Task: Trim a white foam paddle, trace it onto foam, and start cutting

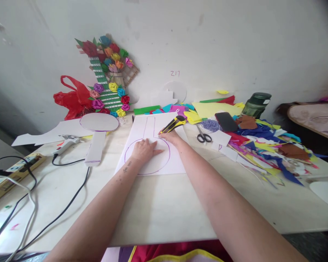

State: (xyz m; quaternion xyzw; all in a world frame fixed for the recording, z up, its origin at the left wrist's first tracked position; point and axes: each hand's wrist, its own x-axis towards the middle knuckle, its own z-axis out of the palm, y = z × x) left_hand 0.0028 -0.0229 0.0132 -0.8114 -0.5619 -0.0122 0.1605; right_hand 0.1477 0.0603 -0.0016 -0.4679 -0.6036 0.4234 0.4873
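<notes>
A white sheet of board [177, 160] lies before me, marked in purple with a large circle and a narrow strip rising from its top. My left hand [144, 150] is spread flat on it inside the circle, fingers apart, holding nothing. In my right hand [168, 137] is a yellow and black utility knife [174, 123], its handle slanting up to the right. The fist rests at the circle's upper right edge, beside the foot of the strip. The blade's tip is too small to make out.
Black scissors [204, 138], a phone [226, 121] and a heap of coloured scraps [276, 145] lie to the right, near a green bottle [256, 104]. Leftward are a white paddle-shaped cutout [99, 122], a glue gun [65, 144], a power strip [16, 176] and loose cables.
</notes>
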